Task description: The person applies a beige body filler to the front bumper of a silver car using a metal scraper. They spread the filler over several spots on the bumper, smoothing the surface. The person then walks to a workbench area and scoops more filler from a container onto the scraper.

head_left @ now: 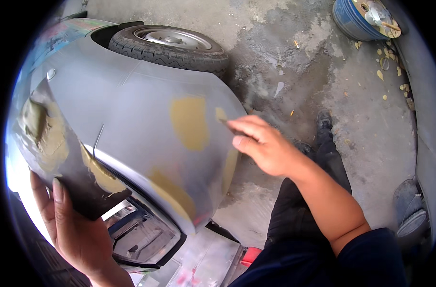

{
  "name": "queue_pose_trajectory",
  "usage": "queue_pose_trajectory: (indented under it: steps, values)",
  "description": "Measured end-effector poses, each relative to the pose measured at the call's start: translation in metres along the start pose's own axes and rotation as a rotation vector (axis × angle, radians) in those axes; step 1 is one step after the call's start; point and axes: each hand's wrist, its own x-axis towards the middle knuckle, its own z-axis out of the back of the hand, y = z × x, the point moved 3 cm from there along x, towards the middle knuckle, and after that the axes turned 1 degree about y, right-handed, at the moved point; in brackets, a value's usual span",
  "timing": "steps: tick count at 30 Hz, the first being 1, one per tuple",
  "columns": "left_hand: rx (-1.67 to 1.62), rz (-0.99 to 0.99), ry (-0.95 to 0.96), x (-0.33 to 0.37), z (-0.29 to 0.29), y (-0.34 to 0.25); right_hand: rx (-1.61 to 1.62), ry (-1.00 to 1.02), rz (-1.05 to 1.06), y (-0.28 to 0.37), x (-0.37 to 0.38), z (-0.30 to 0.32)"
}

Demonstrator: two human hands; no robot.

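My left hand [79,234] grips a dark flat mixing board [72,155] by its lower edge, thumb on top. On the board sit a greenish lump of filler putty [35,118] and paler yellow smears. At the outer edge of a grey vehicle body panel [141,103], my right hand [268,148] pinches a thin dark spreader [231,127], mostly hidden by the fingers. Its tip is by a small yellow putty patch [220,114]. A larger yellow patch [189,123] lies to the left, and another [172,193] runs along the nearer edge.
Beyond the panel is a wheel with a black tyre [170,56]. A thin rod [98,138] stands up near the board. A black-framed opening [146,234] lies below the panel. At the far right stands a blue drum [351,21]; yellowish scraps litter the concrete floor [285,57].
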Motion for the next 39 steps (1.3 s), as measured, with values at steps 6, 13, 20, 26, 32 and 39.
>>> queue_pose_trajectory:
  steps: [6,13,20,26,32,39]
  values:
    - [-0.024,0.069,0.186,-0.006,-0.028,0.007,-0.177,-0.249,0.406,0.073,0.005,0.016]
    - [-0.115,0.052,0.259,-0.010,-0.032,0.007,-0.281,-0.318,0.691,0.134,-0.003,-0.008]
    - [-0.095,0.053,0.266,-0.011,-0.030,0.013,-0.444,-0.228,0.663,0.131,-0.014,-0.032]
    - [-0.011,0.011,0.210,-0.008,-0.024,0.005,-0.337,-0.140,0.341,0.052,-0.001,0.016]
    - [0.035,0.019,0.057,-0.005,-0.023,0.009,-0.307,0.117,-0.032,-0.085,0.030,0.038]
    - [0.103,0.013,0.095,-0.006,0.001,0.006,-0.252,0.262,0.037,-0.099,0.078,0.009]
